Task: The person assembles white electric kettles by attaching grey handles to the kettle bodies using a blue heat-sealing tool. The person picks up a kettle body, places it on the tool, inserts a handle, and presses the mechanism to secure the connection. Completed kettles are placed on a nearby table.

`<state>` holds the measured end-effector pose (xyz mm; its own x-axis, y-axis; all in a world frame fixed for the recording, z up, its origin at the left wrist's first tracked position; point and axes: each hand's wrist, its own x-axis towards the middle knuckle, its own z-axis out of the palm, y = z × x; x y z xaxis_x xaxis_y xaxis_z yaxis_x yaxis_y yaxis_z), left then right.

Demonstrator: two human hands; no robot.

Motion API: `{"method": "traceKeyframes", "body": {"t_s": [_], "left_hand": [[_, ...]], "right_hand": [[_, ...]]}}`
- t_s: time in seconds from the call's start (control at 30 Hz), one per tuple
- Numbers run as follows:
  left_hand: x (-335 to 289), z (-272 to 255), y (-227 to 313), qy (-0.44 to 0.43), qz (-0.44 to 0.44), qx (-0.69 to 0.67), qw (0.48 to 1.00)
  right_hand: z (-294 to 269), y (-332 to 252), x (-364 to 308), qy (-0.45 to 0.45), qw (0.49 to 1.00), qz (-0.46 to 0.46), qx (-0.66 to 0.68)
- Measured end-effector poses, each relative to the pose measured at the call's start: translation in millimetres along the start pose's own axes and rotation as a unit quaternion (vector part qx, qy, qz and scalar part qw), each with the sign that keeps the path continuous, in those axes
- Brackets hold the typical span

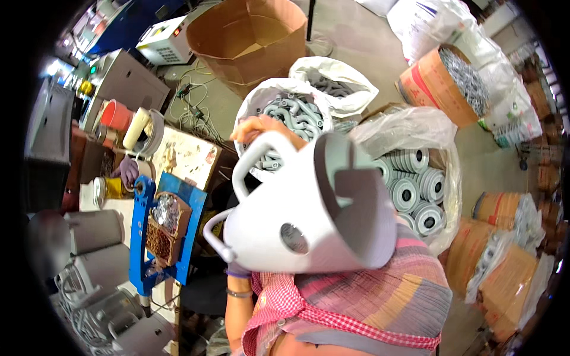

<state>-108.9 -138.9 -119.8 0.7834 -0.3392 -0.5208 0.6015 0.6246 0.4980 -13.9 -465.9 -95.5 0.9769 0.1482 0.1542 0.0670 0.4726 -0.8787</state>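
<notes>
A large pale grey plastic jug-shaped container (279,219) is held up in front of my lap. It lies tilted on its side, with its wide open mouth facing right, a dark oval badge on its wall and two looped handles on its left. My right hand (270,127) is at the far side, its fingers bent around the container behind the upper handle. From below, my left forearm with a bracelet rises to the lower handle. Only the purple-cuffed wrist of my left hand (238,270) shows there; the container hides its fingers.
Grey hoses (294,113) fill a white sack ahead. Ribbed grey round parts (407,193) lie in a plastic-lined box at right. A blue metal fixture (139,237) stands on the left bench, beside similar grey plastic bodies (98,228). An open cardboard box (237,59) stands farther back.
</notes>
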Motion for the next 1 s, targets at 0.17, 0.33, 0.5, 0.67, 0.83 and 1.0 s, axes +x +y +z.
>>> {"method": "traceKeyframes", "body": {"t_s": [0.17, 0.33, 0.5, 0.67, 0.83, 1.0], "left_hand": [[-60, -37, 10, 0.114, 0.161, 0.2, 0.96], [-72, -55, 7, 0.259, 0.361, 0.305, 0.843], [-70, -64, 17, 0.294, 0.418, 0.334, 0.792], [-94, -70, 26, 0.316, 0.439, 0.33, 0.773], [-117, -82, 30, 0.299, 0.426, 0.286, 0.804], [-126, -92, 15, 0.274, 0.407, 0.232, 0.84]], "right_hand": [[-150, 54, -108, 0.48, 0.814, -0.129, -0.3], [-328, 85, -353, 0.423, 0.566, 0.513, -0.487], [-288, 162, -378, 0.455, 0.397, 0.571, -0.557], [-269, 73, -329, 0.329, 0.423, 0.555, -0.637], [-224, -35, -258, 0.349, 0.796, 0.308, -0.388], [-25, -34, -103, 0.034, 0.968, 0.001, -0.247]]}}
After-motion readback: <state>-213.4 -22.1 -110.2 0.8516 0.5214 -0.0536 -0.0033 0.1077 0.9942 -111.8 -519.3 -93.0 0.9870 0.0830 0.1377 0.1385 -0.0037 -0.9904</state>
